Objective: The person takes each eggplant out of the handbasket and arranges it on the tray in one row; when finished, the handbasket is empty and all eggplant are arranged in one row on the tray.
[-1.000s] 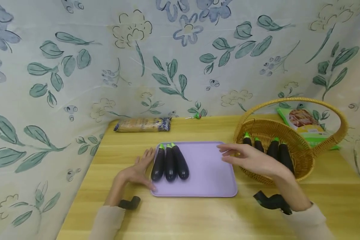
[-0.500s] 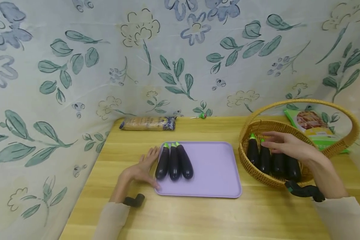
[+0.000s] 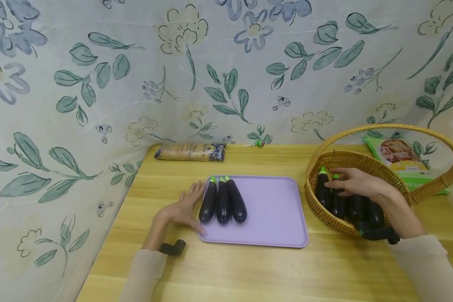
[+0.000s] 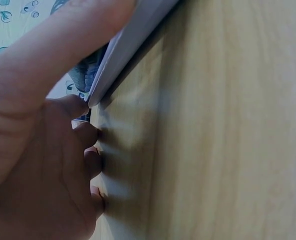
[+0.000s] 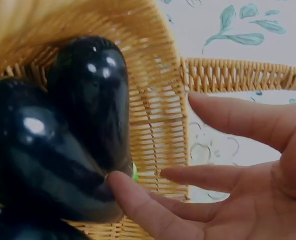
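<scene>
My left hand (image 3: 183,212) lies with fingers spread along the left edge of a lilac tray (image 3: 273,212). Its thumb rests on the tray's near-left corner, while the fingertips touch the table, as the left wrist view shows. Three dark eggplants (image 3: 223,203) with green stem ends lie side by side on the tray's left part. My right hand (image 3: 362,184) reaches into a wicker basket (image 3: 328,220) over several more eggplants (image 5: 88,102). In the right wrist view, thumb and fingers stand apart, with one fingertip right at an eggplant (image 5: 43,150). The hand partly covers the eggplants in the head view.
A packet of dry noodles (image 3: 190,152) lies at the table's back left. A lollipop (image 3: 258,143) lies at the back edge. Behind the basket, with its tall arched handle (image 3: 392,125), is a green food bag (image 3: 404,159). A floral cloth (image 3: 136,105) hangs behind.
My right hand has moved right from above the tray's edge into the basket, then slightly lower over the eggplants. The left hand stays at the tray. The head view has shifted a little.
</scene>
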Tool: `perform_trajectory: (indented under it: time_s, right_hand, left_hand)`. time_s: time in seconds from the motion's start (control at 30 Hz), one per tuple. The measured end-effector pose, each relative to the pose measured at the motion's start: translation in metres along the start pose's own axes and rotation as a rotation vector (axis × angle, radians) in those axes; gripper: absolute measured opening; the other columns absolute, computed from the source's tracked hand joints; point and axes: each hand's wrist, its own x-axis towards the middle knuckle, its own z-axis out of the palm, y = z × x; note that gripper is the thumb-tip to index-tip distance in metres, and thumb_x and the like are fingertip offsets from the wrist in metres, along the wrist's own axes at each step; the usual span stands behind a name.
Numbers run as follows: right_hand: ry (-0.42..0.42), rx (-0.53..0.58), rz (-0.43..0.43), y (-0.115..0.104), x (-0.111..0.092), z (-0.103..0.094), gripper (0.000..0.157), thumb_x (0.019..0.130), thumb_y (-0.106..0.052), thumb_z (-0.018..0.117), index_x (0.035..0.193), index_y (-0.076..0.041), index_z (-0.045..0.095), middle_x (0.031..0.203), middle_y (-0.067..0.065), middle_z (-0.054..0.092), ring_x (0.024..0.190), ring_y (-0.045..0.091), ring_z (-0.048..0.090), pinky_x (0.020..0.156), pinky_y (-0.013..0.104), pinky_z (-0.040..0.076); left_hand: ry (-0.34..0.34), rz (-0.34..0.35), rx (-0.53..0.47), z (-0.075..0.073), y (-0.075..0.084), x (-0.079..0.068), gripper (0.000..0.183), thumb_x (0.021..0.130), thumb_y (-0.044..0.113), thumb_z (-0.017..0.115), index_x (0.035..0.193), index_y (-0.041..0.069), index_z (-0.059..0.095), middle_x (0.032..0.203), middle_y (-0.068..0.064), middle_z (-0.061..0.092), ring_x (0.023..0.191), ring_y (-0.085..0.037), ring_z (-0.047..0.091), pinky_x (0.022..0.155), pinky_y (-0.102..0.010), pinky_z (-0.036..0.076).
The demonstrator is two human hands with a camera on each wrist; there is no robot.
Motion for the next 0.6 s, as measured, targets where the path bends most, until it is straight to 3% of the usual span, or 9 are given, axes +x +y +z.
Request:
perform_trajectory:
  time_s: [0.13,0.37,0.6]
  right_hand:
    - [-0.027,-0.021,0.015,-0.008,0.006,0.002,0.083,0.107,-0.027,0.056,0.157,0.019,0.009,0.16,0.046,0.013,0.136,0.053,0.051,0.098,0.047,0.061]
    - [-0.064,-0.037,0.025,-0.018,0.02,0.009,0.08,0.106,-0.024,0.058,0.154,0.023,0.015,0.158,0.046,0.025,0.129,0.051,0.059,0.1,0.049,0.06]
    - [-0.045,0.002,0.045,-0.008,0.011,0.001,0.074,0.105,-0.019,0.058,0.154,0.021,0.019,0.157,0.044,0.03,0.128,0.048,0.061,0.099,0.047,0.061]
  left_hand:
    - [0.007,0.011,-0.007,0.0,-0.002,-0.002,0.157,0.058,0.053,0.097,0.166,0.007,-0.008,0.171,-0.025,-0.017,0.158,-0.045,-0.018,0.125,-0.068,-0.012]
    - [0.022,-0.002,-0.015,-0.001,-0.006,-0.014,0.156,0.058,0.045,0.099,0.165,0.002,-0.006,0.17,-0.028,-0.015,0.157,-0.049,-0.017,0.124,-0.071,-0.011]
    - [0.02,0.075,-0.051,0.003,-0.003,-0.002,0.157,0.057,0.052,0.098,0.165,0.003,-0.006,0.169,-0.03,-0.015,0.156,-0.051,-0.018,0.121,-0.074,-0.014]
